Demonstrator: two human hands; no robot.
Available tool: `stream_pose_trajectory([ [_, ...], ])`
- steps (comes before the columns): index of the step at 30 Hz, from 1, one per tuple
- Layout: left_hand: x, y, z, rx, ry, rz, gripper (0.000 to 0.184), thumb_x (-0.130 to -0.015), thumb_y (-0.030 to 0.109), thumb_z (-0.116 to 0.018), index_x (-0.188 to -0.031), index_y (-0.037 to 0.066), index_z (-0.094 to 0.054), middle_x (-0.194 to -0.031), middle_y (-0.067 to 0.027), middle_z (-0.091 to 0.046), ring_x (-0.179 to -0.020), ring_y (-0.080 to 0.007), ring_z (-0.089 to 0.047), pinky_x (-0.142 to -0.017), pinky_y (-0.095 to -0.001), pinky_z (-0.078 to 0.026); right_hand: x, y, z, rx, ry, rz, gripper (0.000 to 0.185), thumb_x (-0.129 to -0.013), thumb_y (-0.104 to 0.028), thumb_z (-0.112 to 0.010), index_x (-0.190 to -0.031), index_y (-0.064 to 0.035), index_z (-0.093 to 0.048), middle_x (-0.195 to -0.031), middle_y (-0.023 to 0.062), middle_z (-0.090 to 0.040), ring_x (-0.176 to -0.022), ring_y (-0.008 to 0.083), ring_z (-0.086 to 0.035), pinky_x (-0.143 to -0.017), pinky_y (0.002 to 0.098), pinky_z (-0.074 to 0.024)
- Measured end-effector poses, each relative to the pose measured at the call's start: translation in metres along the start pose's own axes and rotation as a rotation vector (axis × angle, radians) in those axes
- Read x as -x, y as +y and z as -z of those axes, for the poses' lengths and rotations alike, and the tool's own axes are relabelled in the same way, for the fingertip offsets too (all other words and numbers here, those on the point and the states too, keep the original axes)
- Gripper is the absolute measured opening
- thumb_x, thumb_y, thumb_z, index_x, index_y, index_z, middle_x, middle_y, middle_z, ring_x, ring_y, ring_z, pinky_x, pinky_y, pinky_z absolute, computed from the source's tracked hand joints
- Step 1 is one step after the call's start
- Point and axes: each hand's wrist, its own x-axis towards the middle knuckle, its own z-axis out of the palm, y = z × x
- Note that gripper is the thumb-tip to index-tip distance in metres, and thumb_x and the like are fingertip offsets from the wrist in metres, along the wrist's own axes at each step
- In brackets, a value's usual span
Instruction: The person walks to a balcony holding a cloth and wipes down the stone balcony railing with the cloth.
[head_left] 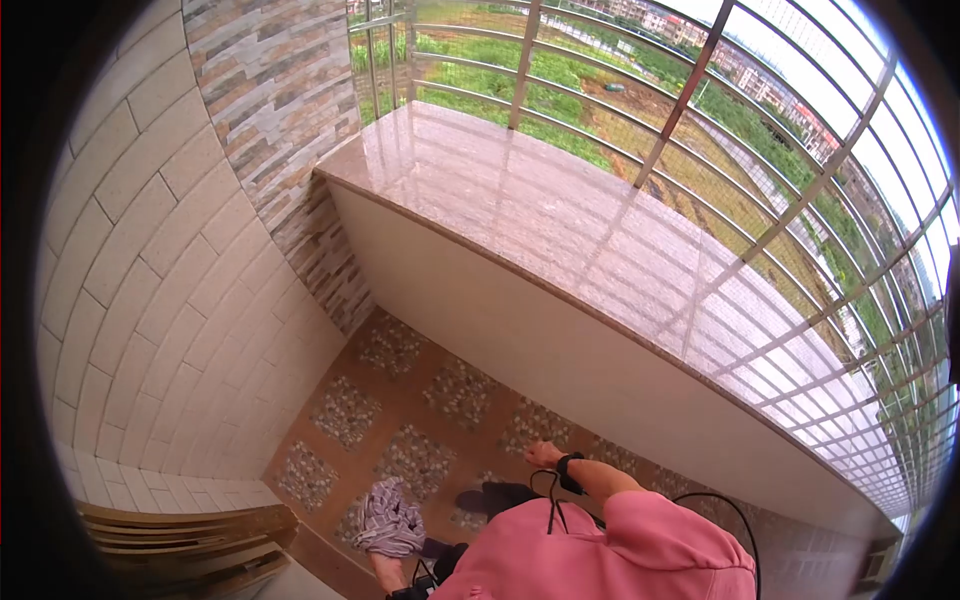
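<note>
A striped grey-white and purplish cloth (390,518) hangs bunched from my left hand (386,568) at the lower middle of the view. The cloth covers most of that hand's fingers, and only the part near the wrist shows. My right hand (543,455) is held out over the floor near the low wall, with its fingers curled in and nothing visible in them. A black band (571,473) is round the right wrist. Below both hands lies the floor (412,402), brown with squares of pebble pattern.
A low wall with a glossy stone ledge (480,185) runs along the right, with metal window bars (660,150) above it. On the left stands a tiled wall (160,270). Wooden slats (190,535) are at the lower left. A black cable (735,510) loops beside my right arm.
</note>
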Motion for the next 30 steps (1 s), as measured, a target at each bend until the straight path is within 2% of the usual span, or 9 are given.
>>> stream_pose_trajectory([
  [4,0.000,-0.001,-0.005,-0.039,-0.024,0.004,0.056,-0.093,0.038,-0.031,-0.135,0.002,-0.040,-0.144,-0.0119,-0.036,-0.137,-0.0258,-0.023,-0.114,-0.0394,-0.013,-0.006,-0.004,0.001,0.044,-0.049,-0.053,0.037,-0.084,-0.033,-0.046,-0.081,-0.0032,-0.067,-0.082,0.0207,-0.065,-0.079,0.0403,-0.062,-0.072,0.0491,-0.0498],
  [6,0.004,-0.001,-0.011,-0.051,-0.044,0.007,0.056,-0.093,0.038,-0.031,-0.135,0.002,-0.041,-0.144,-0.0121,-0.037,-0.137,-0.0261,-0.024,-0.114,-0.0395,-0.013,-0.005,-0.011,0.006,-0.069,0.033,-0.019,0.035,-0.083,-0.032,-0.046,-0.084,-0.0036,-0.066,-0.082,0.0212,-0.065,-0.078,0.0400,-0.062,-0.072,0.0493,-0.0493],
  [10,0.013,0.000,-0.025,-0.070,-0.095,0.014,0.055,-0.093,0.038,-0.031,-0.133,0.002,-0.043,-0.142,-0.0124,-0.038,-0.136,-0.0265,-0.026,-0.114,-0.0397,-0.014,-0.008,-0.009,-0.006,-0.111,0.026,-0.028,0.033,-0.081,-0.031,-0.048,-0.085,-0.0044,-0.066,-0.082,0.0220,-0.064,-0.078,0.0397,-0.063,-0.073,0.0486,-0.0490],
  [12,0.016,-0.001,-0.030,-0.078,-0.115,0.020,0.055,-0.093,0.038,-0.031,-0.132,0.002,-0.044,-0.142,-0.0126,-0.039,-0.136,-0.0267,-0.027,-0.114,-0.0398,-0.015,-0.014,-0.001,-0.017,-0.037,0.006,0.120,0.032,-0.080,-0.032,-0.050,-0.085,-0.0046,-0.066,-0.083,0.0211,-0.065,-0.079,0.0392,-0.063,-0.073,0.0474,-0.0494],
  [16,0.016,-0.006,-0.034,-0.095,-0.148,0.025,0.055,-0.093,0.038,-0.031,-0.131,0.001,-0.046,-0.141,-0.0129,-0.040,-0.135,-0.0272,-0.029,-0.113,-0.0400,-0.016,-0.010,-0.012,-0.017,-0.049,0.010,0.171,0.032,-0.081,-0.031,-0.049,-0.085,-0.0048,-0.066,-0.084,0.0209,-0.065,-0.080,0.0387,-0.063,-0.072,0.0467,-0.0498],
  [18,0.016,-0.009,-0.035,-0.112,-0.168,0.020,0.054,-0.093,0.038,-0.031,-0.130,0.001,-0.047,-0.140,-0.0131,-0.041,-0.134,-0.0274,-0.030,-0.113,-0.0401,-0.016,-0.006,-0.020,-0.013,-0.194,-0.022,0.020,0.031,-0.081,-0.031,-0.049,-0.082,-0.0048,-0.066,-0.083,0.0201,-0.064,-0.080,0.0381,-0.063,-0.070,0.0462,-0.0501],
  [21,0.015,-0.008,-0.027,-0.122,-0.178,0.018,0.054,-0.093,0.038,-0.032,-0.129,0.001,-0.048,-0.140,-0.0132,-0.042,-0.134,-0.0276,-0.031,-0.113,-0.0402,-0.017,-0.007,-0.021,-0.017,-0.090,-0.029,0.070,0.027,-0.083,-0.030,-0.051,-0.086,-0.0071,-0.064,-0.086,0.0158,-0.065,-0.081,0.0358,-0.063,-0.069,0.0449,-0.0502],
  [24,0.019,-0.006,-0.020,-0.085,-0.114,0.084,0.053,-0.093,0.037,-0.032,-0.125,0.000,-0.052,-0.136,-0.0140,-0.046,-0.130,-0.0289,-0.036,-0.111,-0.0408,-0.020,-0.004,-0.022,-0.017,-0.105,-0.017,0.063,0.028,-0.084,-0.031,-0.051,-0.086,-0.0077,-0.065,-0.085,0.0164,-0.066,-0.080,0.0365,-0.063,-0.071,0.0454,-0.0502],
  [30,0.014,-0.015,-0.025,-0.118,-0.012,0.030,0.052,-0.092,0.036,-0.034,-0.124,0.000,-0.052,-0.135,-0.0142,-0.047,-0.129,-0.0292,-0.037,-0.111,-0.0403,-0.021,-0.009,-0.022,-0.020,-0.139,-0.060,-0.018,0.029,-0.084,-0.033,-0.051,-0.088,-0.0087,-0.067,-0.084,0.0168,-0.066,-0.079,0.0368,-0.063,-0.072,0.0457,-0.0502],
])
